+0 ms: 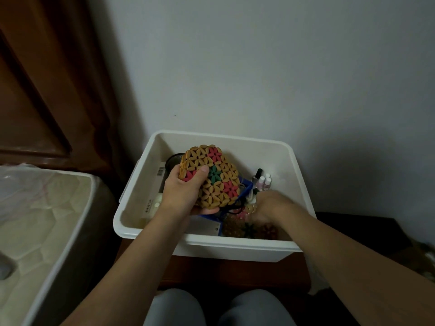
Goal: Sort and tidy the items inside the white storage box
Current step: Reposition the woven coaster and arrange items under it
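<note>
Above the white box (237, 249), the left hand (181, 191) grips a stack of mats (209, 177) loosely enough to spill; the right hand (270, 208) digs among clutter, grip unclear.

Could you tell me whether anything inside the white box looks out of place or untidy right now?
Yes: near the white box's front wall, more woven mats lie jumbled with a black cord over the blue tray. Nothing looks spilled or broken.
</note>
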`<state>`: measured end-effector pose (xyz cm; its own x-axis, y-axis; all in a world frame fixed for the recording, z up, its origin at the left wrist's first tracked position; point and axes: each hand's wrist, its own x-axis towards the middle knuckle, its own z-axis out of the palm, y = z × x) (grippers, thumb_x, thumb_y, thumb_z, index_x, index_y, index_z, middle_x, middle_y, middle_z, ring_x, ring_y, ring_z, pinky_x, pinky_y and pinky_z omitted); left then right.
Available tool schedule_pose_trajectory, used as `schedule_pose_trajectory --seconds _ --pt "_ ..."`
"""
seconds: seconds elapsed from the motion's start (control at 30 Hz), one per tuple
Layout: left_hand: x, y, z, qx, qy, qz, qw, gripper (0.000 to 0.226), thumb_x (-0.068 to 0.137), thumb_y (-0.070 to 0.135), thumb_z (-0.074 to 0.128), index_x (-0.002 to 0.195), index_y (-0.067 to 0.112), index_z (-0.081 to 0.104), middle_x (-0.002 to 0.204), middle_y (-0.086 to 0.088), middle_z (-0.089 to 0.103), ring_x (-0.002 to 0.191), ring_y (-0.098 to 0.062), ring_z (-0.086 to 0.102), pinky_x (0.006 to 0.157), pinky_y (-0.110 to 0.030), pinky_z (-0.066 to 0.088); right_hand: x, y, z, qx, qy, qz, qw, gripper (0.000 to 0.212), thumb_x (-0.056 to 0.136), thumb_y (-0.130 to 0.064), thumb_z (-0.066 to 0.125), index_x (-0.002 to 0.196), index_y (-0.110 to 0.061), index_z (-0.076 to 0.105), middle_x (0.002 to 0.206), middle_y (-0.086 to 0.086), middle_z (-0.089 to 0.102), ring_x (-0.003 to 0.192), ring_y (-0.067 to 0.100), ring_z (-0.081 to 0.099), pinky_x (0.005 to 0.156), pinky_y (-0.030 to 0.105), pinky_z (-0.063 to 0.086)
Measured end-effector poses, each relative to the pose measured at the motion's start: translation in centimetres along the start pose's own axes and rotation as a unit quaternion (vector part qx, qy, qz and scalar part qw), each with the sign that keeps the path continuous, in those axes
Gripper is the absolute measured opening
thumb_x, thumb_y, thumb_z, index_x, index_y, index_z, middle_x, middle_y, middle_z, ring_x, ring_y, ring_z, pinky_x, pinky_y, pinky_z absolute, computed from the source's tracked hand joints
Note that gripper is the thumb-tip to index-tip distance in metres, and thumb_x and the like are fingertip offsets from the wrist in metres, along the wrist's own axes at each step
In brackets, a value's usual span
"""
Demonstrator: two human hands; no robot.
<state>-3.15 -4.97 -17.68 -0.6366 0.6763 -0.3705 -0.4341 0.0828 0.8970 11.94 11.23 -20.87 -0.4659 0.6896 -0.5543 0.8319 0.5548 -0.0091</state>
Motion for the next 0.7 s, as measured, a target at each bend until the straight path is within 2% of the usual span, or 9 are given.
schedule_pose_trajectory --seconds 0.13,0.2,0.27,0.3,0.37,0.47,0.57,0.63,0.7 --pt "0.1 -0.2 -0.2 -0.003 0.001 0.005 1.0 0.036 0.089 0.038 0.081 0.118 0.033 0.06 0.121 -0.008 0.07 0.099 -0.037 0.074 0.062 -0.054 0.064 -0.4 -0.3 -0.3 -0.019 -0.019 0.019 0.999 0.03 0.09 -0.038 0.074 0.11 -0.017 0.065 0.098 0.003 0.065 0.089 0.021 0.066 0.085 0.037 0.06" --pt "0.1 -0.3 -0.2 -0.002 0.0 0.007 1.0 0.036 0.088 0.039 0.081 0.117 0.034 0.06 0.122 -0.007 0.07 0.1 -0.037 0.074 0.062 -0.055 0.064 -0.7 -0.4 -0.7 -0.008 -0.02 0.029 0.999 0.048 0.091 -0.037 0.074 0.132 -0.014 0.061 0.113 0.007 0.066 0.095 0.023 0.067 0.086 0.038 0.06" --pt "0.2 -0.3 -0.2 0.002 0.002 0.009 1.0 0.037 0.088 0.04 0.081 0.118 0.035 0.059 0.123 -0.007 0.069 0.102 -0.038 0.073 0.062 -0.055 0.064 -1.2 -0.4 -1.5 0.037 -0.016 0.039 0.998 0.074 0.09 -0.034 0.074 0.155 -0.016 0.042 0.135 0.011 0.059 0.104 0.027 0.068 0.089 0.04 0.061" --pt "0.2 -0.3 -0.3 0.003 0.004 0.01 1.0 0.038 0.088 0.04 0.081 0.118 0.035 0.059 0.123 -0.007 0.069 0.103 -0.038 0.073 0.062 -0.055 0.064 -1.6 -0.4 -2.2 0.047 0.0 0.036 0.998 0.071 0.088 -0.033 0.075 0.152 -0.017 0.046 0.128 0.009 0.062 0.099 0.025 0.069 0.083 0.039 0.061" --pt "0.3 -0.3 -0.3 -0.001 0.011 0.011 1.0 0.037 0.088 0.04 0.081 0.118 0.036 0.059 0.123 -0.008 0.068 0.103 -0.038 0.073 0.063 -0.056 0.064 -2.5 0.0 -3.7 0.049 0.048 0.026 0.997 0.039 0.084 -0.034 0.076 0.119 -0.017 0.067 0.098 0.003 0.068 0.083 0.02 0.067 0.069 0.031 0.056" --pt "0.2 -0.3 -0.3 -0.013 0.022 0.009 1.0 0.034 0.089 0.039 0.08 0.115 0.037 0.059 0.123 -0.008 0.068 0.103 -0.038 0.073 0.062 -0.055 0.064 -3.9 1.4 -5.9 0.1 0.101 0.0 0.99 0.025 0.081 -0.041 0.076 0.08 -0.018 0.068 0.076 0.001 0.068 0.071 0.018 0.067 0.058 0.025 0.047" --pt "0.1 -0.2 -0.3 -0.019 0.028 0.009 0.999 0.033 0.089 0.039 0.08 0.114 0.037 0.059 0.123 -0.008 0.068 0.103 -0.039 0.072 0.061 -0.054 0.064 -5.4 3.3 -8.2 0.167 0.184 -0.059 0.967 0.034 0.084 -0.05 0.079 0.072 -0.019 0.071 0.068 -0.003 0.071 0.06 0.008 0.066 0.05 0.021 0.043" --pt "-0.1 -0.1 -0.2 -0.023 0.025 0.01 0.999 0.034 0.09 0.039 0.079 0.116 0.036 0.059 0.124 -0.008 0.067 0.103 -0.038 0.072 0.062 -0.054 0.064 -6.6 4.1 -9.3 0.297 0.226 -0.112 0.921 0.041 0.085 -0.057 0.078 0.071 -0.018 0.075 0.066 -0.003 0.075 0.057 0.005 0.07 0.05 0.021 0.05" --pt "-0.2 0.1 -0.1 -0.026 0.014 0.009 1.0 0.039 0.09 0.039 0.079 0.122 0.033 0.058 0.124 -0.008 0.067 0.105 -0.038 0.071 0.064 -0.056 0.064 -7.1 4.4 -9.9 0.474 0.177 -0.157 0.848 0.041 0.084 -0.062 0.076 0.086 -0.022 0.082 0.085 0.001 0.081 0.079 0.015 0.079 0.07 0.032 0.065"
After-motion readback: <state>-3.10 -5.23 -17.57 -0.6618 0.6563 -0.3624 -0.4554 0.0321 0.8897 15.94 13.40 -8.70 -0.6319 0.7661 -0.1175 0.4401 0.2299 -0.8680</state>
